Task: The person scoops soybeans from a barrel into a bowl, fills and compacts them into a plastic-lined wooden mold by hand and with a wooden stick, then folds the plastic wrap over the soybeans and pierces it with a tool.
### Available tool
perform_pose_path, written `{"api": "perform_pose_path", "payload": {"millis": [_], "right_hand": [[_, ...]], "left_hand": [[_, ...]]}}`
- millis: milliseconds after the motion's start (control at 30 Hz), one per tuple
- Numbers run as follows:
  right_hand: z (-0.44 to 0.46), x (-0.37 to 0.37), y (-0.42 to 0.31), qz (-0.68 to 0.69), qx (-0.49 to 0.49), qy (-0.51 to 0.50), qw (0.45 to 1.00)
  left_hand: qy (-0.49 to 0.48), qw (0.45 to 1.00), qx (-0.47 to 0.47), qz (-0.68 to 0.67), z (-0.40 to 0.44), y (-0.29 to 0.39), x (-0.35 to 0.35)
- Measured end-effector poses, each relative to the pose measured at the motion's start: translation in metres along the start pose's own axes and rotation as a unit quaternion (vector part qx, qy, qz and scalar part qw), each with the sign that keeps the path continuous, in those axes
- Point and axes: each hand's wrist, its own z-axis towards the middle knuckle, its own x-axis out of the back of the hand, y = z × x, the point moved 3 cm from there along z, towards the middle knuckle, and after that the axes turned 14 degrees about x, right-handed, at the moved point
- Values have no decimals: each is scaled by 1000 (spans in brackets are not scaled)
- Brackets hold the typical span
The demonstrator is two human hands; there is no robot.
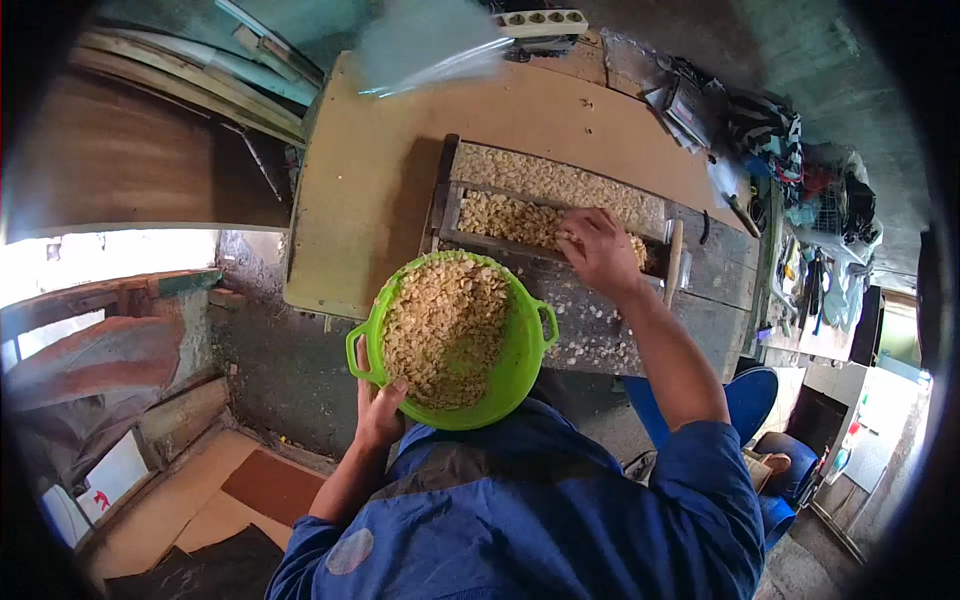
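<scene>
My left hand (380,410) is closed on the rim and handle at the left of a bright green plastic bowl (520,370), its thumb on top. Pale dry flakes (445,310) fill most of this tilted bowl, and its green wall shows at the right. Over a narrow wooden trough (500,242) on the table, my right hand (600,250) reaches down with bent, slightly parted fingers touching the flakes inside. Its fingertips are partly hidden among them. Behind the trough lies a long, flat strip covered in similar flakes (560,185).
The wooden table (370,180) has loose flakes scattered near its front edge. A wooden stick (674,262) lies at the trough's right end. Clear plastic sheeting (430,50) and a power strip (540,22) are at the back. A blue barrel (750,400) stands at the right.
</scene>
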Motion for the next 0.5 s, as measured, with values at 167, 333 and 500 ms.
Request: {"api": "perform_pose_path", "payload": {"millis": [167,333,500], "right_hand": [[-16,13,5,22,-112,28,993],[-6,9,-7,-23,-7,37,999],[-34,13,16,-14,-44,19,999]], "left_hand": [[-13,1000,-3,6,2,-1,1],[22,999,2,28,6,-5,4],[13,1000,4,0,5,-4,0]]}}
